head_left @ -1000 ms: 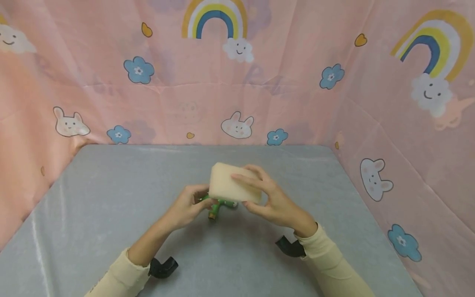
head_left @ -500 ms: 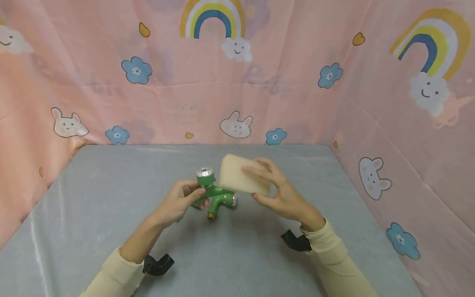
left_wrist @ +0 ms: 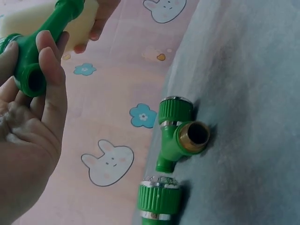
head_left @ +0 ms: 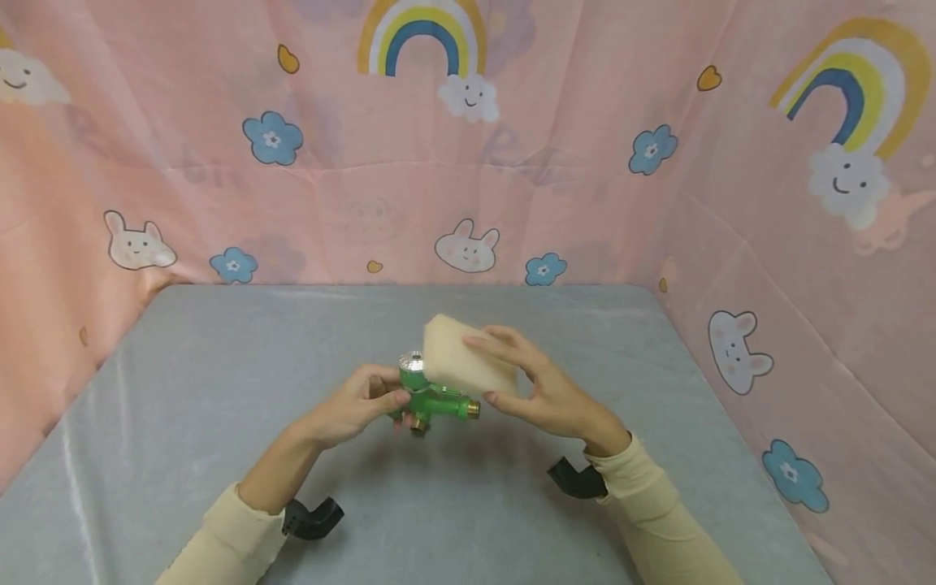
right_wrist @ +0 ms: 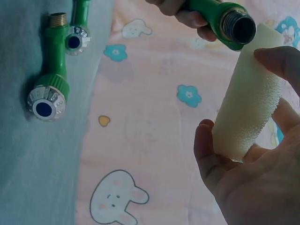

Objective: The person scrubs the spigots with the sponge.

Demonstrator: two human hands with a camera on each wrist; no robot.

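Note:
My left hand [head_left: 358, 406] grips a green tap [head_left: 439, 404] with a chrome-topped knob, thumb on its near side. A brass threaded end of the tap points right in the head view. In the right wrist view, a dark threaded opening shows on the held tap [right_wrist: 220, 18]. My right hand [head_left: 544, 394] holds a cream block of sponge [head_left: 461, 357] between thumb and fingers. The sponge overlaps the knob's right side in the head view. Its porous face shows in the right wrist view, with one end close to the held tap.
More green taps rest on the grey cloth-covered table [head_left: 219, 366]: one tap [left_wrist: 171, 145] with a brass end and another tap [left_wrist: 159, 199] beside it in the left wrist view. A pink patterned curtain [head_left: 329, 203] stands behind and at the sides.
The sponge first covered the tap, then moved up and right, baring the knob. Now it has come back left and down against the tap, which has turned, its brass end to the right.

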